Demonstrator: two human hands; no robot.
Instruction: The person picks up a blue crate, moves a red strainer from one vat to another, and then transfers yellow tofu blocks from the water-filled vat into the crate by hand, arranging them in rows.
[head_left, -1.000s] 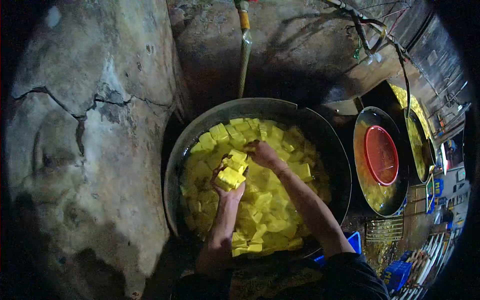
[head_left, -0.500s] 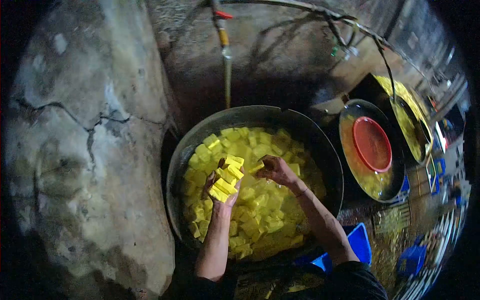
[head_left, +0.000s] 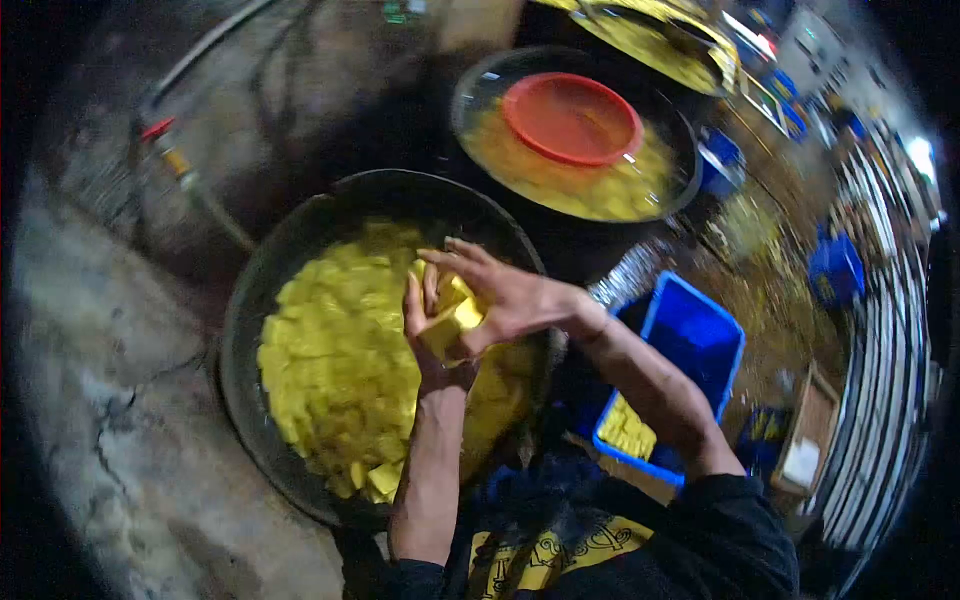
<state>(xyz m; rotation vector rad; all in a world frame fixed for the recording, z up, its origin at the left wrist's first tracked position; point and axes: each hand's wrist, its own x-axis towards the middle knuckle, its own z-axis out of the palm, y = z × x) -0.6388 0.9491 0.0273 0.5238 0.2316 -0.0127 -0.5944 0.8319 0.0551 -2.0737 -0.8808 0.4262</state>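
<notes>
Head view: a small stack of yellow blocks (head_left: 452, 322) sits between a person's two bare hands, above the right part of a large dark vat (head_left: 240, 310). The left hand (head_left: 422, 350) is under and beside the stack, grasping it from below with its fingers upward. The right hand (head_left: 503, 300) comes in from the right and curves over the same stack, thumb near its lower end, fingers spread across the top toward the left fingers. Below the hands, many loose blocks (head_left: 345, 350) fill the vat in yellow liquid. Just beyond it is a second vat (head_left: 690, 185), with a round red basin (head_left: 570, 118) in yellow liquid. To the right of the first vat, partly behind the right forearm, is a blue crate (head_left: 690, 325) holding packed yellow pieces (head_left: 627, 432). At the left, a hose (head_left: 225, 215) with a red handle (head_left: 157, 129) slants toward the vat's rim.
</notes>
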